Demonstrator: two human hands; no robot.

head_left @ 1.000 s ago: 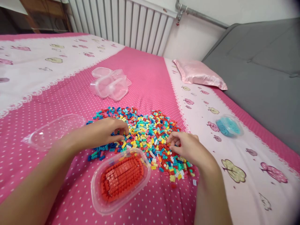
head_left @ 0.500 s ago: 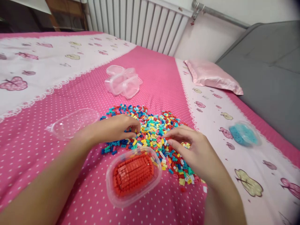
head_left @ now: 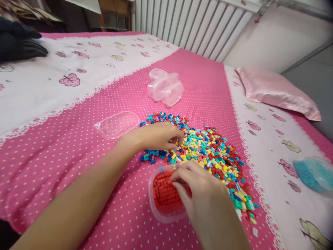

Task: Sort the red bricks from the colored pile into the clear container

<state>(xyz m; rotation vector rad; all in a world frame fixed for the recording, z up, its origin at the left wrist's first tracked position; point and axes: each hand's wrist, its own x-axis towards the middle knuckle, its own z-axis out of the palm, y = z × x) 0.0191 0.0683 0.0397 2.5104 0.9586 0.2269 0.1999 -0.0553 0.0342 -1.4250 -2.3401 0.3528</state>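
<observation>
A pile of small plastic building bricks [head_left: 208, 146] in many colours is spread over the bed. My left hand [head_left: 165, 136] rests at the pile's left part, its fingers curled down among the bricks; whatever is in them is hidden. Nearer to me stands a clear plastic container [head_left: 156, 212], in which red bricks [head_left: 166, 194] are fitted together in tidy rows. Over its right side, my right hand [head_left: 200, 187] has thumb and forefinger pinched at the red bricks. Anything between those fingertips is too small to make out. The hand covers part of the container.
A clear lid [head_left: 118, 125] lies left of the pile. Several clear containers [head_left: 166, 88] are heaped behind it. On the right stands a container of turquoise pieces [head_left: 312, 173]. A pink pillow [head_left: 278, 92] and a radiator [head_left: 187, 24] are farther back; dark cloth [head_left: 20, 43] lies far left.
My right hand has moved from the pile's right side to above the red bricks in the container. My left hand stays at the pile. The view has shifted left.
</observation>
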